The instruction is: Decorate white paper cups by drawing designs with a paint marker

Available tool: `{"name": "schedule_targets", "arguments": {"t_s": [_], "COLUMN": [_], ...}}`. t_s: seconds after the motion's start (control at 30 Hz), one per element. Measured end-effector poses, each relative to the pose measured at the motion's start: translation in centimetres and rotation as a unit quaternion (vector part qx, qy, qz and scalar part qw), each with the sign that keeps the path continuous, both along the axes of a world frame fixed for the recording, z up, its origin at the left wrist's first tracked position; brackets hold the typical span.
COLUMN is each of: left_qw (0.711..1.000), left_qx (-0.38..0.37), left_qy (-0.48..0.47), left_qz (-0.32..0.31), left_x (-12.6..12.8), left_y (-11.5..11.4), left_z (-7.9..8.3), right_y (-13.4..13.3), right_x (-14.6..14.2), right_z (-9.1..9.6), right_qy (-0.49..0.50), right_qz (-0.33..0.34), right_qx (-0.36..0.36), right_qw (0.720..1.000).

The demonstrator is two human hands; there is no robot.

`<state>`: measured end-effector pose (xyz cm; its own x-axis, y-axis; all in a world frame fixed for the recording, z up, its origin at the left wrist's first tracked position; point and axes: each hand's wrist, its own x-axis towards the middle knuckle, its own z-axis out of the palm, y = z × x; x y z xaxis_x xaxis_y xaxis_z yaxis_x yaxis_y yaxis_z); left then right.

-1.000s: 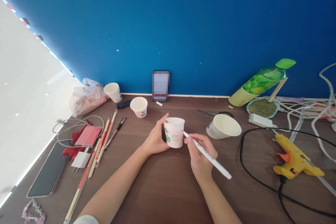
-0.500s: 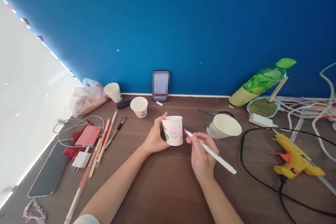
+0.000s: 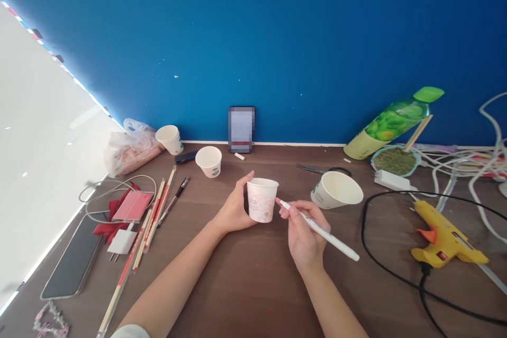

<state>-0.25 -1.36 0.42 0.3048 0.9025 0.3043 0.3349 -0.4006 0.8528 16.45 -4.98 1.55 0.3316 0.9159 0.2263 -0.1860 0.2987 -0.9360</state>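
Note:
My left hand (image 3: pixel 235 206) is closed round the left side of a white paper cup (image 3: pixel 263 200) with a faint pink pattern, held nearly upright just over the table. Some of its fingers are hidden behind the cup. In my right hand (image 3: pixel 304 232) is a white marker (image 3: pixel 328 236), gripped like a pen. Its pink tip points left, at the cup's right wall; whether it touches I cannot tell. Just beyond my right hand, another paper cup (image 3: pixel 338 190) leans on the table. The marker's small white cap (image 3: pixel 240 156) seems to lie near the propped-up phone (image 3: pixel 241 129).
Left are paper cups (image 3: pixel 208 162), a pen (image 3: pixel 174 200), wooden sticks (image 3: pixel 156 211), a charger (image 3: pixel 122 241) and a phone (image 3: pixel 73 259). Right are scissors (image 3: pixel 312 169), a yellow glue gun (image 3: pixel 446 237) with a black cord, a green bottle (image 3: pixel 390 124) and tangled white cables (image 3: pixel 455 161).
The paper cup has turned in my left hand, so its green leaf print is out of sight and its lettering sits further left. The marker tip has shifted slightly left.

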Motion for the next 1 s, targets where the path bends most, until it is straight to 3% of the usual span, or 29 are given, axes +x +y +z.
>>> {"name": "schedule_targets", "arguments": {"t_s": [0.37,0.6,1.0], "left_qw": [1.000,0.999,1.000], "left_qx": [-0.018,-0.041,-0.023], "left_qy": [-0.002,0.001,-0.010], "left_qz": [-0.007,-0.001,-0.018], "left_x": [0.2,0.3,0.1], "left_y": [-0.1,-0.3,-0.2], "left_z": [-0.1,0.7,0.3], "right_y": [-0.6,-0.6,-0.4], "right_x": [-0.1,-0.5,-0.4], "right_z": [0.3,1.1,1.0], "right_qy": [-0.152,-0.157,-0.139], "right_qz": [-0.020,-0.026,-0.053], "right_qx": [0.009,0.003,-0.023], "right_qw": [0.988,0.987,0.989]}}
